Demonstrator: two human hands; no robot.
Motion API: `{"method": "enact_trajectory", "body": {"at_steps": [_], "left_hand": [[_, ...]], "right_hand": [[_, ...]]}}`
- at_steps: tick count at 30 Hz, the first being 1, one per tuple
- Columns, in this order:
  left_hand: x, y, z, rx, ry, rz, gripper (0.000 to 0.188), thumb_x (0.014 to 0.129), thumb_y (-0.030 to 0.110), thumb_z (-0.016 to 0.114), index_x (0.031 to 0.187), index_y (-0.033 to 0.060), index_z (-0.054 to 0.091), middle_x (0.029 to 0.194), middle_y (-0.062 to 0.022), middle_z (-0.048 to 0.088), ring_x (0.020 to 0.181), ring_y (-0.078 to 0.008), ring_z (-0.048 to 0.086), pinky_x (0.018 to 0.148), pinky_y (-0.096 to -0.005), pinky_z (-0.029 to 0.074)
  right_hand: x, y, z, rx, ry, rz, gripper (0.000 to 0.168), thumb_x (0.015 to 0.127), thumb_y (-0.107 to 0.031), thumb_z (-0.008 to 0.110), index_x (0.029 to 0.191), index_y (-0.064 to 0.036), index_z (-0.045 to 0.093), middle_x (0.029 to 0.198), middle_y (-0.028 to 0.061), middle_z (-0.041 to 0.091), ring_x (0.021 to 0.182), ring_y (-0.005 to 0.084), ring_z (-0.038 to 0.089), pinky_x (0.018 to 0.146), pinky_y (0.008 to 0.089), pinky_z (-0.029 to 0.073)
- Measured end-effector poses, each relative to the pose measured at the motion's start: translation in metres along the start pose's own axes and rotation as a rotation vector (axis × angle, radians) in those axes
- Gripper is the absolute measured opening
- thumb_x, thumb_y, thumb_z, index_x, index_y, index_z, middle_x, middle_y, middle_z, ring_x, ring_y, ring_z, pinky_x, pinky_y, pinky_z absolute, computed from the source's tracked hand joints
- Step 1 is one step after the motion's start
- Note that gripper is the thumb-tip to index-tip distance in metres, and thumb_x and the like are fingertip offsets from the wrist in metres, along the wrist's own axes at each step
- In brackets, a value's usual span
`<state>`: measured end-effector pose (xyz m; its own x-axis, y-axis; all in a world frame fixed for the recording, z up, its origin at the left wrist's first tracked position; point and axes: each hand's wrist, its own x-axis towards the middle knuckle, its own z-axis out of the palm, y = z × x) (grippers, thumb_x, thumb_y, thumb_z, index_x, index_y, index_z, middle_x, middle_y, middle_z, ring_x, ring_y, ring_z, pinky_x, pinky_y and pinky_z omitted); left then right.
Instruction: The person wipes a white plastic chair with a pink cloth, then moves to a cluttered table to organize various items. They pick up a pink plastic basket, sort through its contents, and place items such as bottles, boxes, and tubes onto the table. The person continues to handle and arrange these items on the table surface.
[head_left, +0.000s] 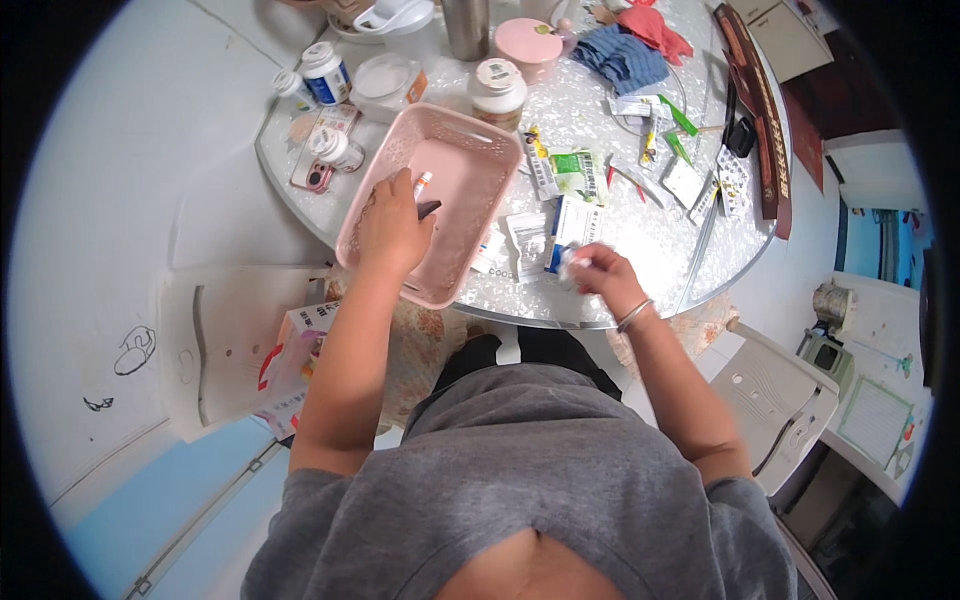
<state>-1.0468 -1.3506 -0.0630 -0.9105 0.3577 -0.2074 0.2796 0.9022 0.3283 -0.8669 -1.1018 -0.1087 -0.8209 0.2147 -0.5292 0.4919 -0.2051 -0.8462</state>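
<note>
My left hand (395, 225) reaches into a pink plastic basket (466, 217), its fingers around a small dark object (429, 209). Beside those fingers lies a white and orange tube (423, 182). My right hand (600, 276), with a bracelet at the wrist, pinches a crumpled white piece (574, 265), blurred, that looks like tissue or thin plastic. Just behind it is a blue and white box (576, 225). A clear and white pouch (529, 244) lies between the basket and that box. A green and white packet (576, 174) rests farther back.
Pill bottles (337, 150) stand on and around a pink phone (310, 177) at left. Behind the basket are a white jar (498, 94), a steel tumbler (466, 30) and a pink lidded container (529, 45). Cloths (621, 58), several packets and a long brown box (765, 142) lie at right.
</note>
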Motion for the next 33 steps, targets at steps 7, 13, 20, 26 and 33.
{"method": "enact_trajectory", "body": {"at_steps": [7,13,20,26,33], "left_hand": [[-0.007,0.051,-0.003,-0.227,0.34,0.414,0.033,0.077,0.011,0.068,0.108,0.0008,0.057,0.112,-0.0161,0.056,0.101,-0.0354,0.055,0.086,-0.0423,0.045],[0.004,0.13,0.026,-0.237,0.17,0.564,0.031,0.076,0.005,0.066,0.107,0.0024,0.059,0.111,-0.013,0.058,0.105,-0.0329,0.054,0.09,-0.0419,0.043],[0.055,0.175,0.082,-0.059,0.15,0.63,0.036,0.074,0.004,0.067,0.109,0.0004,0.057,0.107,-0.0124,0.058,0.107,-0.0324,0.052,0.095,-0.0427,0.04],[0.076,0.181,0.126,0.038,0.142,0.519,0.026,0.082,0.009,0.056,0.107,0.0014,0.056,0.101,-0.0192,0.06,0.1,-0.0352,0.057,0.086,-0.044,0.047],[0.065,0.18,0.067,-0.352,0.232,0.331,0.02,0.086,0.01,0.052,0.102,-0.0021,0.054,0.074,-0.0215,0.06,0.07,-0.0406,0.059,0.065,-0.0456,0.047]], "right_hand": [[0.001,0.012,0.001,-0.443,0.092,-0.241,0.04,0.078,-0.01,0.064,0.118,-0.011,0.061,0.068,0.0058,0.06,0.06,0.0149,0.056,0.06,0.0291,0.047],[-0.002,0.003,-0.059,-0.603,0.239,-0.234,0.047,0.078,-0.013,0.061,0.125,-0.014,0.058,0.065,0.0095,0.06,0.058,0.0226,0.059,0.06,0.0334,0.049],[-0.011,0.0,-0.11,-0.523,0.354,-0.177,0.049,0.078,-0.011,0.061,0.127,-0.011,0.057,0.068,0.006,0.06,0.058,0.0147,0.056,0.061,0.0284,0.048],[-0.009,0.009,-0.142,-0.407,0.39,-0.18,0.045,0.085,-0.006,0.061,0.13,-0.01,0.055,0.073,-0.0036,0.053,0.063,0.0047,0.05,0.061,0.0208,0.044],[-0.004,-0.021,-0.138,-0.001,0.294,-0.254,0.036,0.086,-0.006,0.061,0.122,-0.006,0.06,0.072,-0.0053,0.05,0.065,0.0036,0.048,0.06,0.0202,0.045]]}}
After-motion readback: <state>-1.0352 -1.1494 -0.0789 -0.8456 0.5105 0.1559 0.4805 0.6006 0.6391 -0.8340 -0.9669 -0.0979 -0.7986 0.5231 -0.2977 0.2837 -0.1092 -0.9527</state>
